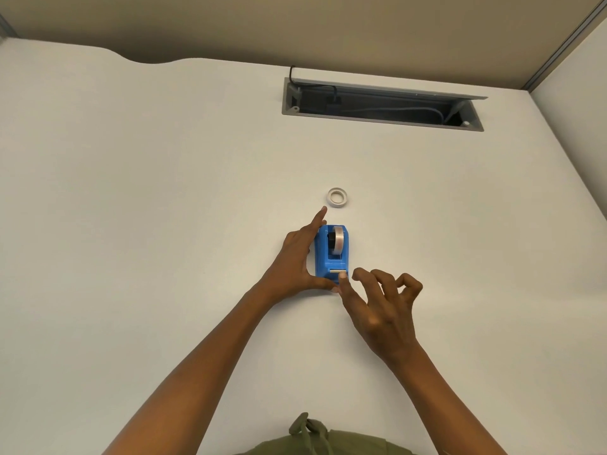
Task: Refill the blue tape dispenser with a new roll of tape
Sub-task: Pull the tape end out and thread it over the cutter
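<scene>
The blue tape dispenser (330,254) stands on the white desk (164,224), with a clear roll of tape (339,243) seated in its well. My left hand (300,257) grips its left side, thumb at the near end and index finger stretched past the far end. My right hand (377,303) hovers at the near end; its thumb tip presses on the cutter blade area, the other fingers curled and apart. A thin, nearly empty tape ring (337,196) lies flat on the desk just beyond the dispenser.
An open grey cable tray (381,105) with black cables is recessed in the desk at the back. A beige partition (295,27) runs behind the desk. A white side panel (578,110) rises at the right. My green garment (325,438) shows at the bottom edge.
</scene>
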`<state>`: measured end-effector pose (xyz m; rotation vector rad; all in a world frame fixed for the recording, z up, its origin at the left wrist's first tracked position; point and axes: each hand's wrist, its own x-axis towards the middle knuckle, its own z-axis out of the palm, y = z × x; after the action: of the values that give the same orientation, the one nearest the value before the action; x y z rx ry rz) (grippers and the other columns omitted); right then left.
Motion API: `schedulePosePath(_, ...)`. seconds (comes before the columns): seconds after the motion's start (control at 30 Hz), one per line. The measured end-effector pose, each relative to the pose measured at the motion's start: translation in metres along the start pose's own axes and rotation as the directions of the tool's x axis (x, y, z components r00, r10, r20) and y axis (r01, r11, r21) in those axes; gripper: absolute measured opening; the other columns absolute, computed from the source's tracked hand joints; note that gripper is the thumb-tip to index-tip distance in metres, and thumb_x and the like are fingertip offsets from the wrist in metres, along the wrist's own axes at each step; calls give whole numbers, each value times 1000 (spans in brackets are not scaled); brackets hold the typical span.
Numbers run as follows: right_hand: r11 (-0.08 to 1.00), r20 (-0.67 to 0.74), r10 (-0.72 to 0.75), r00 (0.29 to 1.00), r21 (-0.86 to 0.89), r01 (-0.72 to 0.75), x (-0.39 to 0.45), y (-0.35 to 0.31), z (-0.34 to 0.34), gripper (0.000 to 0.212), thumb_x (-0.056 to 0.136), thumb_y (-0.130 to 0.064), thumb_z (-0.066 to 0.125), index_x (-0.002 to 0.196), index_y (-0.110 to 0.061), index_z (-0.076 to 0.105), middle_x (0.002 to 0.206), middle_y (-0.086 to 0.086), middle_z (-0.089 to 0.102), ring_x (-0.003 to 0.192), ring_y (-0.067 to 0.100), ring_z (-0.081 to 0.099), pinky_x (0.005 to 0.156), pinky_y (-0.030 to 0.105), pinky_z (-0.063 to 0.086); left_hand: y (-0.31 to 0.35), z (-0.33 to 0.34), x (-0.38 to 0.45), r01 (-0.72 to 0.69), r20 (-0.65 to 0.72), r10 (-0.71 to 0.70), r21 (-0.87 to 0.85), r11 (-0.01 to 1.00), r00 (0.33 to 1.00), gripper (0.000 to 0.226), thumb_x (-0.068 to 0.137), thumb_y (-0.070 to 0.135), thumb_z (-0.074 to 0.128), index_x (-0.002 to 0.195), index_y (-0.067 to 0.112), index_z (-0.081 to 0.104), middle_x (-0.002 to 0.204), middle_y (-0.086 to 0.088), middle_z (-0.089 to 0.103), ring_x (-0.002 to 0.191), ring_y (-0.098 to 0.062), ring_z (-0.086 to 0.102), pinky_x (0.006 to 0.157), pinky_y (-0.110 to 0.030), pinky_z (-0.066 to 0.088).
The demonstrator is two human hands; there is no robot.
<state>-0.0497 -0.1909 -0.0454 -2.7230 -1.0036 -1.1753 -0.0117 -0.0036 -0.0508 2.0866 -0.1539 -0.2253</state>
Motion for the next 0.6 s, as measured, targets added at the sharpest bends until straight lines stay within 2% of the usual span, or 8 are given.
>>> schedulePosePath(0.13,998,85,-26,996,-59,31,-17,3,3,41,75,-4,68,115,-16,65,106,5,52,90,20,50,73,38,26,0,0,0,5,-3,-5,2,1000,1000,122,54,49,84,142,42,1,143,13,34,122,-9,35,101,-30,37)
schedulePosePath(0.23,997,119,-24,993,-74,33,-20,5,4,49,75,-2,65,120,-18,61,107,5,48,91,20,49,73,38,25,-1,1,1,4,-2,-4,6,1000,1000,123,53,49,84,142,43,-1,140,18,33,121,-9,35,100,-28,36)
schedulePosePath(0.47,998,147,-23,989,-47,30,-19,9,0,46,76,-7,67,119,-22,62,108,5,47,93,20,48,74,39,26,1,0,0,5,2,-5,13,1000,1000,125,52,47,85,142,42,-2,143,13,34,122,-10,35,101,-29,36)
schedulePosePath(0.6,999,190,5,982,30,-11,-21,10,-1,35,81,-11,59,114,-20,65,110,6,46,94,22,48,75,39,27,2,-1,0,-2,11,2,19,1000,1000,124,53,47,85,141,46,-3,141,14,34,120,-10,35,100,-29,36)
